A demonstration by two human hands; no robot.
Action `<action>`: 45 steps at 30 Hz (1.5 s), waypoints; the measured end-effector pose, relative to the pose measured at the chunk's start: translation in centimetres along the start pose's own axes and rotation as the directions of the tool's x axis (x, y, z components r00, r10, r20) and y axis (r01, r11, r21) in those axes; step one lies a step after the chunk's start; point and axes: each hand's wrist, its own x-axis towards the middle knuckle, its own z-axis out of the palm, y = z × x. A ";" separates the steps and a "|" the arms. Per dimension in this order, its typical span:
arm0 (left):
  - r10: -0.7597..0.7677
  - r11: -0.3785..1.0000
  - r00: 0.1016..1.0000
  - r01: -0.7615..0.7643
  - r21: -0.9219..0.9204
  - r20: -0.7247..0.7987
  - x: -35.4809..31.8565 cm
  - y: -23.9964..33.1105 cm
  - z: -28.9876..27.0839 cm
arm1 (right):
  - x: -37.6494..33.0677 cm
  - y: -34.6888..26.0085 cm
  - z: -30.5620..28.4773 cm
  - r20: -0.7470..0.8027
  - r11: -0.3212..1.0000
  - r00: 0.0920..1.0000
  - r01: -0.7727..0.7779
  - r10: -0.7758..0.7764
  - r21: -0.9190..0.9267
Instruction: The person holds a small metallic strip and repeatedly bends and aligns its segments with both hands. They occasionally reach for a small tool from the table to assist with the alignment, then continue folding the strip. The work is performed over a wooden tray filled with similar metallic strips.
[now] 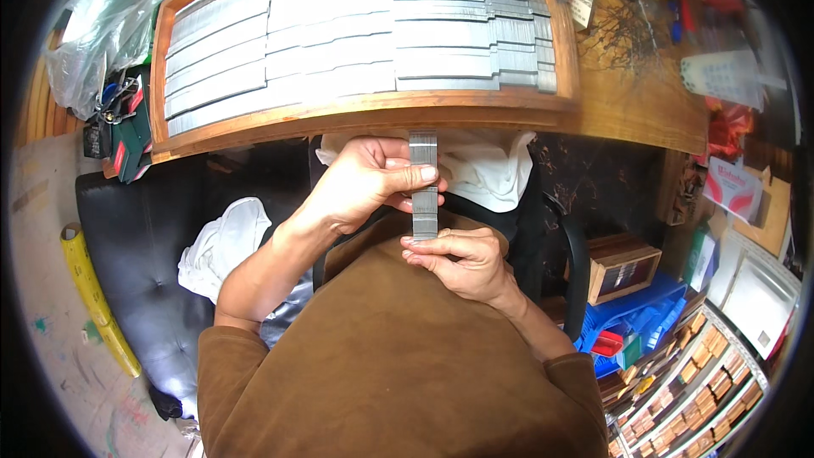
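A narrow, upright stack of thin grey metal pieces (424, 153) is held between my hands, just in front of the wooden tray's near edge. My left hand (377, 178) grips it around the middle, the thumb lying across its face and the fingers behind. At the lower end, my right hand (462, 261) pinches the stack between thumb and fingers. Beyond my hands, the shallow wooden tray (356, 114) holds long rows of similar thin grey metal pieces (331, 30), packed close together. Some fingertips are hidden behind the stack.
White cloths (487, 174) lie beyond my hands and on the black padded seat (136, 246) at left. A clear plastic bag (110, 30) sits left of the tray. On the right are a plastic cup (721, 76), a small wooden box (623, 267) and a blue bag (632, 318).
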 end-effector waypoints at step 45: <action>0.725 0.590 0.686 -0.566 0.575 -0.069 -2.8 -4.5 -0.2 | 8.6 -1.4 -0.6 -0.017 0.995 0.996 0.087 -0.088 -0.046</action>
